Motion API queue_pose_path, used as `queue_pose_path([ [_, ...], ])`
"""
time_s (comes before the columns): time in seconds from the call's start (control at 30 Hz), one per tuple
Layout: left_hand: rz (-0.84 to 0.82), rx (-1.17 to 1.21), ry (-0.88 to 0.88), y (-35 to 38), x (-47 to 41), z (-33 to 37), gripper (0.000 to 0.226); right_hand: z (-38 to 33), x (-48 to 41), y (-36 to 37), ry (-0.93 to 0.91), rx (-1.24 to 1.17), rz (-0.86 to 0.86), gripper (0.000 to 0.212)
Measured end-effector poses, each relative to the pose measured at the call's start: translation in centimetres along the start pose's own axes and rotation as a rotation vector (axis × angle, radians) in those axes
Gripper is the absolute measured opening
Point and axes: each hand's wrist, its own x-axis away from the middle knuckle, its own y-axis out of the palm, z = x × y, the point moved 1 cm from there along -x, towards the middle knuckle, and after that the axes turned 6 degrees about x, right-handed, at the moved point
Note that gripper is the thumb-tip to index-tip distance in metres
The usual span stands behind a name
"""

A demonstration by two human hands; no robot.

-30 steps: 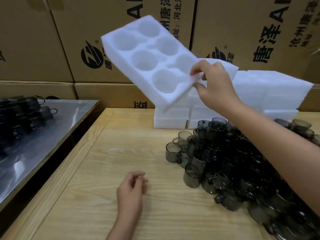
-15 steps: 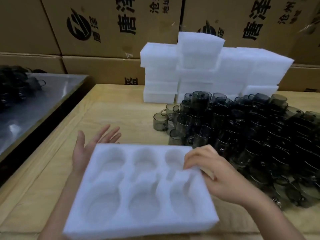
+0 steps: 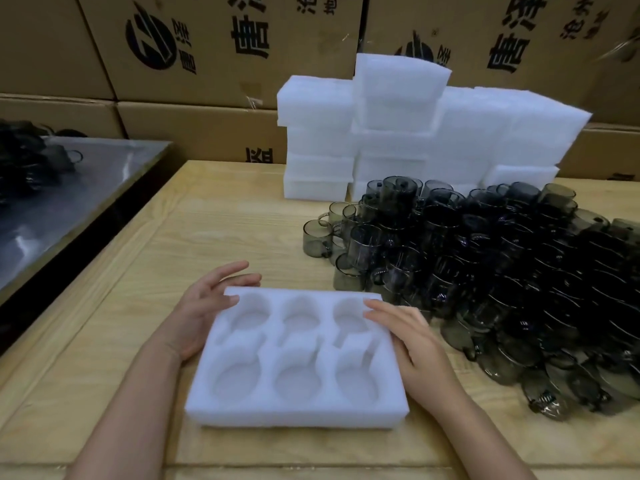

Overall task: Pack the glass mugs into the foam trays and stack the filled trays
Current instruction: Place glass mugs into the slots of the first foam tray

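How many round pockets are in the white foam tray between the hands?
6 round pockets in the white rectangular foam tray: far row left, middle, right; near row left, middle, right. All empty, none hidden.

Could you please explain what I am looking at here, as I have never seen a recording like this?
There is no machine: these are a person's two bare hands, filmed by a camera worn on the head that looks forward and down. On the wooden table lies an empty foam tray with six hollows. The left hand lies open against its left side and the right hand rests flat on its right edge; neither grips anything. To the right is a heap of dark glass mugs, and behind it a stack of foam trays and cardboard boxes.
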Motion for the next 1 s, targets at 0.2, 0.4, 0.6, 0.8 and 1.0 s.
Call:
queue_pose_path([
  [0.2,0.149,-0.072,0.068,1.5,-0.3,-0.2,0.039,0.1,0.5,-0.5,0.207,-0.450,-0.053,0.035],
  [0.4,0.187,-0.067,0.114,2.6,-0.6,-0.2,0.034,-0.2,0.5,-0.2,0.192,-0.361,-0.167,0.046],
  [0.6,0.192,-0.048,0.120,2.6,-1.2,0.1,0.029,-1.3,0.8,-0.6,0.140,-0.098,0.155,0.030],
  [0.8,0.209,-0.011,0.119,2.5,-2.2,0.0,0.026,-3.5,-2.3,-3.9,-0.095,0.457,0.639,0.024],
  [1.0,0.212,-0.008,0.124,2.4,-2.5,0.0,0.025,-1.9,-9.3,-7.5,0.328,0.896,0.192,0.047],
])
